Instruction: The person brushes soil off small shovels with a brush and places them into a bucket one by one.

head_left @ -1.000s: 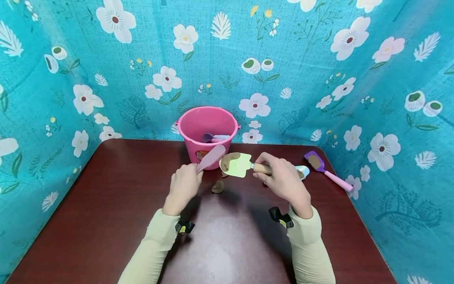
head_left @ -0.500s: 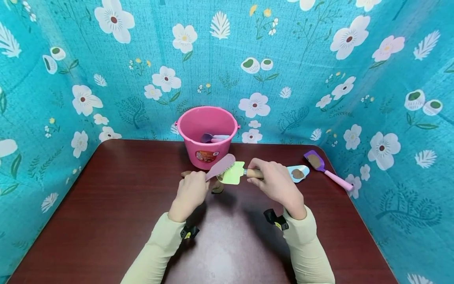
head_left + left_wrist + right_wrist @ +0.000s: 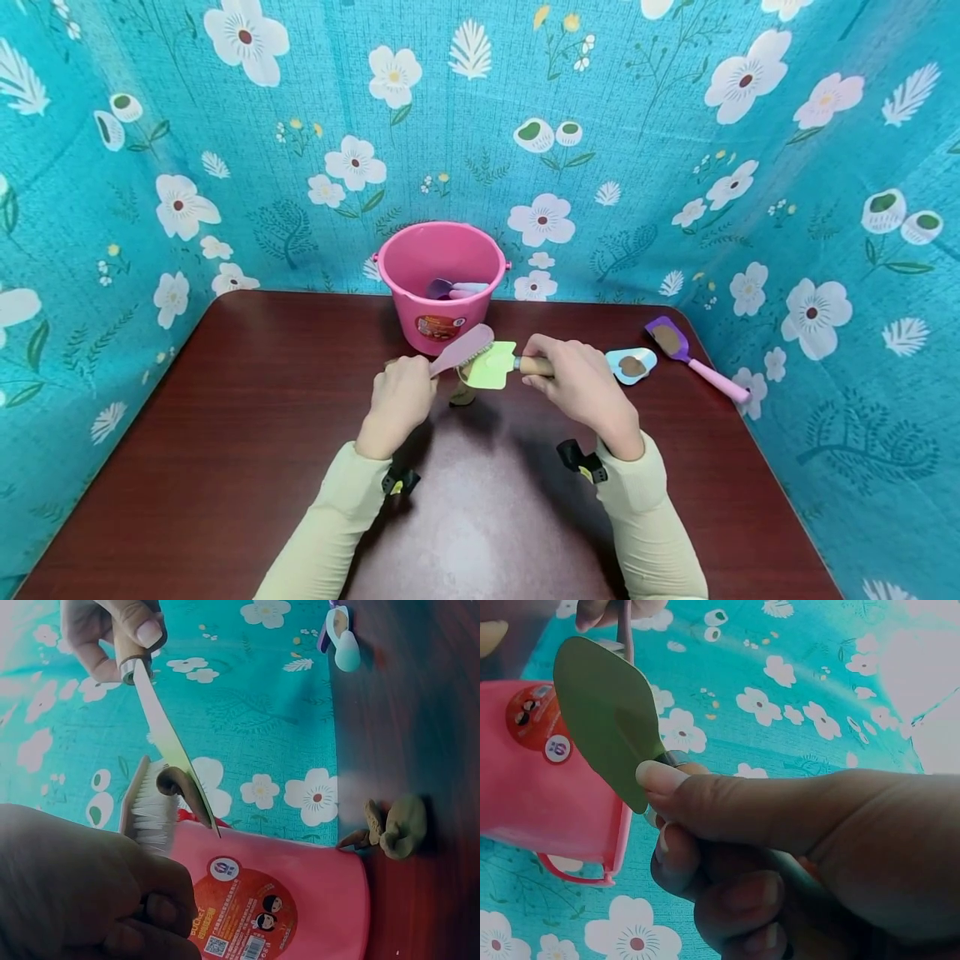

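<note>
While my left hand [image 3: 397,400] grips a pink brush [image 3: 459,350], its fingers curled closely round the handle, my right hand [image 3: 581,385] holds the wooden handle of a green shovel [image 3: 495,369]; from the head view, brush and shovel meet just in front of a pink bucket [image 3: 438,308]. Below the shovel's tip, a brown lump [image 3: 462,394] sits on the dark red table [image 3: 187,450]. The bucket stands upright towards the table's far side with a few purple and pale things [image 3: 441,289] in it, and to my right lie a light blue scoop [image 3: 632,367] and a purple shovel [image 3: 678,344], each bearing something brown. A blue flowered cloth [image 3: 615,167] hangs behind the table. From my left wrist I see the brush's white bristles [image 3: 152,817] up against a curled brown piece [image 3: 184,793] on the green shovel's blade, with brown lumps on the table beside the bucket. From my right wrist, my thumb [image 3: 679,784] presses near the metal collar of the green shovel, fingers bent under the handle, and part of my left hand shows past the blade.
</note>
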Tool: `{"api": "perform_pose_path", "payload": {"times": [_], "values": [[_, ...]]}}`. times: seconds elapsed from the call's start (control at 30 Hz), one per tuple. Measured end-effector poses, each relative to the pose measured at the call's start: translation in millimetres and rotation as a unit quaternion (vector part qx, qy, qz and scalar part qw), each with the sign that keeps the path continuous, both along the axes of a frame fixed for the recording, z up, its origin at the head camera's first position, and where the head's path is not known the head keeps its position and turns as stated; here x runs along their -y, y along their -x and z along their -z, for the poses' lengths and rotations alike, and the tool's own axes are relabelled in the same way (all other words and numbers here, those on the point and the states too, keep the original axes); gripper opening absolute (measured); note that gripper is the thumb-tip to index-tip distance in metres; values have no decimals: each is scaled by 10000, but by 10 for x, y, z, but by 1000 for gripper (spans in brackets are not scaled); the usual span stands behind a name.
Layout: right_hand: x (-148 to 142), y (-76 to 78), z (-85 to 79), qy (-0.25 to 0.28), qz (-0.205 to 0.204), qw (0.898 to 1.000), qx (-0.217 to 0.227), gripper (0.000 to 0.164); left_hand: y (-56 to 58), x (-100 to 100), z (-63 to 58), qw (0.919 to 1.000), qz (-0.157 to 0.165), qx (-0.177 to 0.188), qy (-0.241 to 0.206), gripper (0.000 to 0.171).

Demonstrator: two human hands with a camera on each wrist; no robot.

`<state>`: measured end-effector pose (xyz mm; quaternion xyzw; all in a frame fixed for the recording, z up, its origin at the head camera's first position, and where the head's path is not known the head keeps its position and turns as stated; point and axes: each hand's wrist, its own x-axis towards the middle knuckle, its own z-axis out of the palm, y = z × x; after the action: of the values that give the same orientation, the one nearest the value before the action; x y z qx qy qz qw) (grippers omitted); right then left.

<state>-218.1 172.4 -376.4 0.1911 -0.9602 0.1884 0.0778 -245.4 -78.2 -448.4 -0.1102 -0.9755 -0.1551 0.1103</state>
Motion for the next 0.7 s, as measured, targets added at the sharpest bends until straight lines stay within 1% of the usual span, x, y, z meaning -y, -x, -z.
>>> {"api": "perform_pose_path", "payload": {"times": [0.13, 0.27, 0.47, 0.6, 0.7], "values": [[7, -12, 3, 9, -42, 10000, 16, 28, 4, 23, -28, 9997, -60, 216, -64, 20], [2, -11, 6, 21, -56, 10000, -7, 27, 35, 63, -39, 9995, -72, 270, -130, 20], [-64, -29, -22, 122, -27, 9999, 32, 28, 106, 185, -32, 9984, -358, 390, -174, 23], [-110, -25, -44, 182, 55, 9998, -43, 29, 113, 213, -76, 9975, -235, 463, -485, 23], [-126, -10, -44, 157, 90, 9998, -12, 29, 56, 164, -143, 9954, -54, 444, -848, 22]]}}
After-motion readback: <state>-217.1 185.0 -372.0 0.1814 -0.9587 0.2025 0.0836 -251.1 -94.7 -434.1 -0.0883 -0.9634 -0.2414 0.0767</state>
